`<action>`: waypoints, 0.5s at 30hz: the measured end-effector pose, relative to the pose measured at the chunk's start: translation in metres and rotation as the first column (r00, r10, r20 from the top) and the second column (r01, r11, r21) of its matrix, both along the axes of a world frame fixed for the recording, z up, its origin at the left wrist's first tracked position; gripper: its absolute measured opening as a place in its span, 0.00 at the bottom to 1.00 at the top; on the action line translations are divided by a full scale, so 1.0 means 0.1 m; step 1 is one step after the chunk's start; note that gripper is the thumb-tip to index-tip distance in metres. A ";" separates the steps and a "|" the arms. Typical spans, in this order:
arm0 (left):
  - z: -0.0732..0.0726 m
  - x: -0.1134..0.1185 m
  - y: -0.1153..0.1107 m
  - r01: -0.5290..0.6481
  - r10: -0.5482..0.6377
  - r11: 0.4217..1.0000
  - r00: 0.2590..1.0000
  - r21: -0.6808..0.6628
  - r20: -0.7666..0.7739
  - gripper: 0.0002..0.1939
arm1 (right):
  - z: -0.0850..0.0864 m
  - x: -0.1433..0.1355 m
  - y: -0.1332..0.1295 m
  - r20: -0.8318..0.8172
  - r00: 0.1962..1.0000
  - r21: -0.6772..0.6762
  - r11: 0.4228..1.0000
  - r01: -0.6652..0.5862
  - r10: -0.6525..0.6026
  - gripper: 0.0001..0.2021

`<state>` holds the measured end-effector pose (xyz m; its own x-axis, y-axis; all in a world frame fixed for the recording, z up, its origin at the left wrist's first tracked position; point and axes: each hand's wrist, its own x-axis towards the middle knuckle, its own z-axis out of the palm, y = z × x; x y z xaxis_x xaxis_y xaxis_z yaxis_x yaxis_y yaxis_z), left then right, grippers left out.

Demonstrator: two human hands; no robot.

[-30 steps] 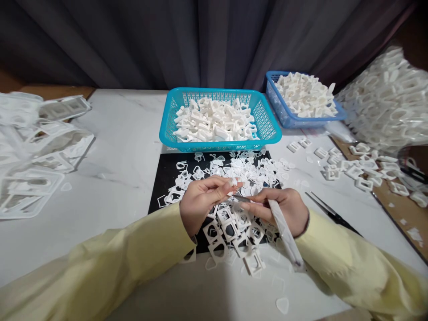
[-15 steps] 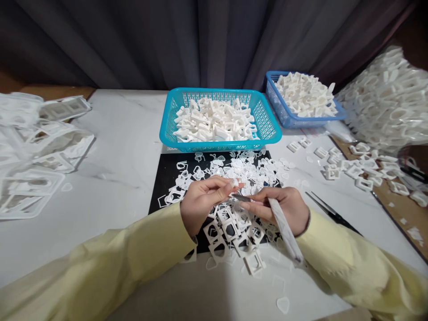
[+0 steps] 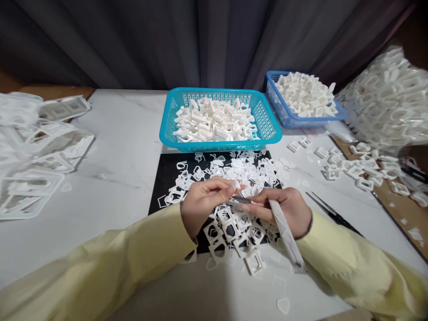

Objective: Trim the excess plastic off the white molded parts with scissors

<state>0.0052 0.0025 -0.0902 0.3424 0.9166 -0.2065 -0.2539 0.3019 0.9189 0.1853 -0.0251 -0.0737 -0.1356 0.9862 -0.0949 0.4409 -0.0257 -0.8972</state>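
My left hand (image 3: 206, 199) pinches a small white piece (image 3: 236, 184) between thumb and fingers, above a black mat (image 3: 167, 178). My right hand (image 3: 284, 207) is closed on a tool with a thin grey metal tip (image 3: 242, 199) and a long white wrapped handle (image 3: 286, 234). The tip reaches left to the fingers of my left hand; whether it touches the piece is unclear. Under and around both hands lie many thin white scraps (image 3: 247, 171) and thicker white frames with openings (image 3: 219, 249).
Beyond the mat is a turquoise basket (image 3: 220, 145) of white parts, with a blue basket (image 3: 301, 121) behind right. Black tweezers (image 3: 331, 211) lie right of my right hand, near loose white clips (image 3: 364, 168). White frames (image 3: 30, 191) are piled left; a clear bag (image 3: 388, 98) stands right.
Both hands remain almost in place. My right hand and the tool have shifted very slightly right and down.
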 end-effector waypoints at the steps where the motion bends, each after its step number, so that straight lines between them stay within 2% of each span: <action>1: 0.00 0.00 0.00 0.003 -0.003 1.000 1.000 0.006 0.000 0.06 | 0.00 0.00 0.00 0.002 1.000 0.001 1.000 -0.001 0.001 0.16; 15: 0.01 0.00 0.00 0.000 0.000 1.000 1.000 0.019 -0.005 0.06 | 0.02 0.04 0.03 -0.026 1.000 -0.011 1.000 0.009 -0.009 0.18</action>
